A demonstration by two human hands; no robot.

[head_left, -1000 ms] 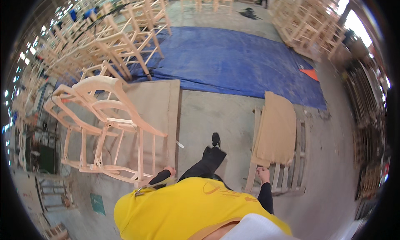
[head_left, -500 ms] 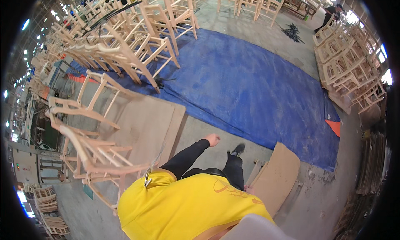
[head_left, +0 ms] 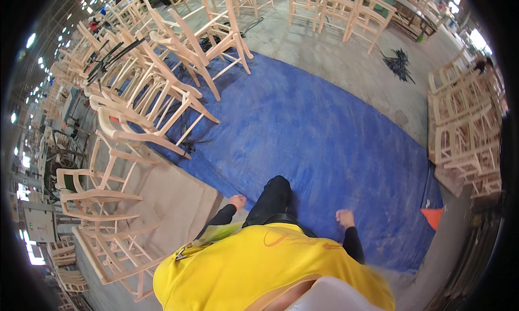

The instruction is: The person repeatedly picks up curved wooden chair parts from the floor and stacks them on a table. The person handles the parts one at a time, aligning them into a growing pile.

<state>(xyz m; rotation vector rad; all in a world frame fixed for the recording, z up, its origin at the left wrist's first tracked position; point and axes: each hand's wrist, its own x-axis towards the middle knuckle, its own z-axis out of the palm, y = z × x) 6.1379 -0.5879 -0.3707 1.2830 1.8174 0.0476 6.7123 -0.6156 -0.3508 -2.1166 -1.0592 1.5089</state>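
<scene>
My left hand hangs over the near edge of the blue tarp, close to the corner of a brown board. Its fingers look curled, with nothing visible in them. Above the tarp on the right, my right hand is closed in a loose fist and holds nothing that I can see. Neither hand touches any furniture. Pale unfinished wooden chairs stand on and beside the board, nearest to my left arm. My leg in black reaches forward onto the tarp.
Tightly grouped wooden chair frames occupy the tarp's far left. More chairs stand on the concrete at the back, near a heap of black strips. Stacked chair frames line the right side. An orange patch marks the tarp's right corner.
I have stepped forward onto the tarp, and the chairs at left are closer. My right hand has swung forward into clear view; my left has drawn back toward my body. The cardboard sheet has left view.
</scene>
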